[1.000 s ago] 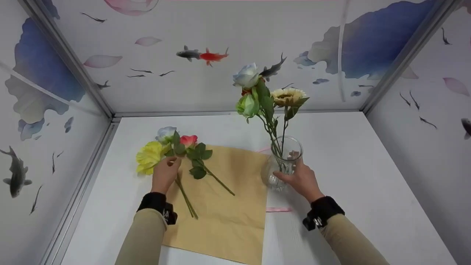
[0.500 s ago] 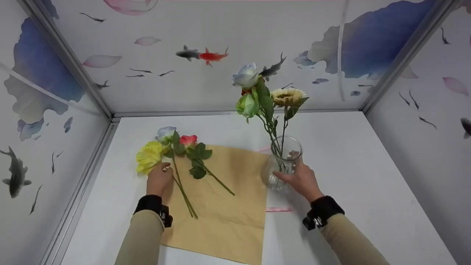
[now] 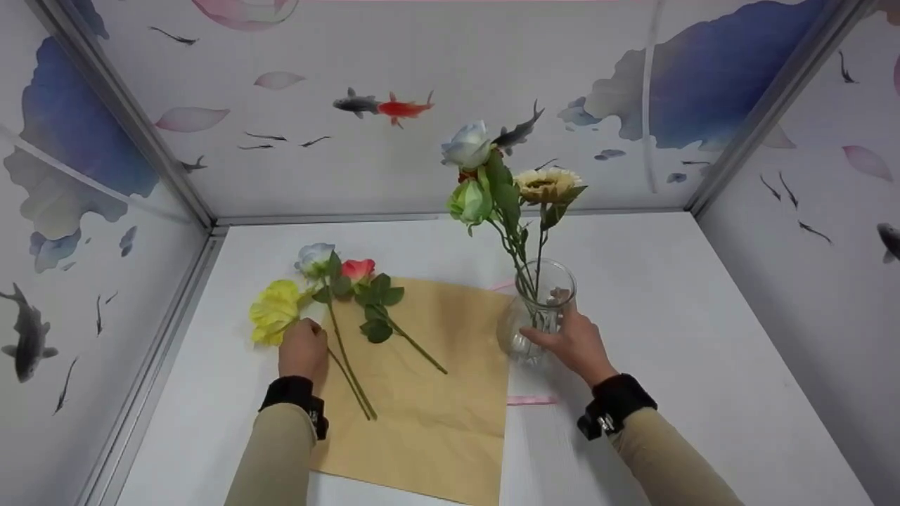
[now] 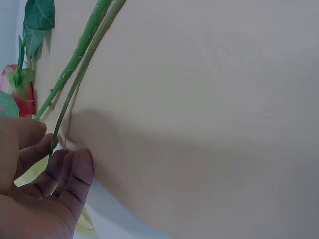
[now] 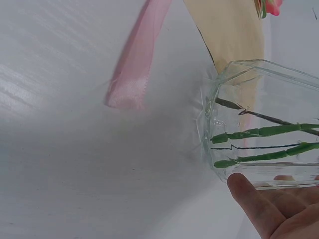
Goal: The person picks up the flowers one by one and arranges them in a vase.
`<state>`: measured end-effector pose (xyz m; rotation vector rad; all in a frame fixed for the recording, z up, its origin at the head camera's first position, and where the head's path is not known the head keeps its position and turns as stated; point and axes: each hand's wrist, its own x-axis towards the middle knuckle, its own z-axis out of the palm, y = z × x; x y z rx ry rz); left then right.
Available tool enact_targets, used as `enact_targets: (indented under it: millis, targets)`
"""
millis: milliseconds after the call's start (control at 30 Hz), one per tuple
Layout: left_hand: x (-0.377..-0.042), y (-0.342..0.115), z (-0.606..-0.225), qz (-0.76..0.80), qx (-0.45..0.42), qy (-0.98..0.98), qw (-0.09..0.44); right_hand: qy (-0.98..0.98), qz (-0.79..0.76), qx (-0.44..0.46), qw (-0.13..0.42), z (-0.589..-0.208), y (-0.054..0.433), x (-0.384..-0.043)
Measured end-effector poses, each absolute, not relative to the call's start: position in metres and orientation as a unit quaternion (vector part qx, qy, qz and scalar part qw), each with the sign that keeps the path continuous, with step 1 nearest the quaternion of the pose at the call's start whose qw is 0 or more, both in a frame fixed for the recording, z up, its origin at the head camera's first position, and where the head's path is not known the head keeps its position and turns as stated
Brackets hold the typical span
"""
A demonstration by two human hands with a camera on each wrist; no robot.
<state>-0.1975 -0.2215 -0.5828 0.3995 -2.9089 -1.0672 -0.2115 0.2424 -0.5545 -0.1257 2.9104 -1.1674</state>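
In the head view my left hand (image 3: 303,348) pinches the thin stem (image 4: 75,82) of a yellow flower (image 3: 274,313), just below its ruffled bloom. The left wrist view has this stem passing between the fingertips, close beside a thicker green stem (image 4: 75,59). That thicker stem belongs to a pale blue rose (image 3: 314,260). My right hand (image 3: 578,344) holds the side of a clear glass vase (image 5: 259,174), thumb at the front. A pale blue rose (image 3: 467,145), a green rosebud (image 3: 470,202) and a cream sunflower (image 3: 547,186) stand in the vase, their stem ends near its base.
Brown wrapping paper (image 3: 436,429) lies under the stems on the white table (image 3: 675,309). A red rose (image 3: 358,269) with dark green leaves rests across its upper edge. Pink ribbon (image 3: 531,400) pokes out beside the vase. Printed panels (image 3: 450,42) enclose the table.
My left hand has drawn back from the leaves and taken the yellow flower's stem. The bloom has shifted left and a little nearer. The right hand and vase stay still.
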Motion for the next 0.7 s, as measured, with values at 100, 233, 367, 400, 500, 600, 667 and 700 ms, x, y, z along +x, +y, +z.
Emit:
enact_targets:
  millis: [100,233,367,400,500,600,667,700]
  targets:
    - [-0.197,-0.224,-0.583,-0.355,0.151,-0.923,0.021,0.927,-0.372,-0.042,-0.001,-0.554,0.242,-0.212]
    - [-0.196,-0.226,-0.584,-0.386,0.179,-0.904,0.041,0.927,-0.374,-0.041,-0.002,-0.555,0.242,-0.212]
    - [-0.197,-0.225,-0.585,-0.439,0.211,-0.871,0.059,0.926,-0.375,-0.042,-0.002,-0.555,0.242,-0.212]
    - [-0.197,-0.224,-0.585,-0.457,0.217,-0.861,0.061,0.926,-0.376,-0.042,-0.001,-0.555,0.242,-0.211]
    - [-0.197,-0.222,-0.582,-0.505,0.235,-0.828,0.064,0.926,-0.375,-0.041,-0.002,-0.555,0.242,-0.211]
    - [-0.197,-0.22,-0.579,-0.56,0.253,-0.786,0.07,0.927,-0.373,-0.038,-0.003,-0.555,0.242,-0.211]
    - [-0.197,-0.219,-0.576,-0.589,0.265,-0.759,0.077,0.927,-0.373,-0.037,-0.003,-0.556,0.242,-0.211]
    - [-0.197,-0.219,-0.575,-0.601,0.269,-0.749,0.081,0.927,-0.373,-0.037,-0.002,-0.556,0.242,-0.211]
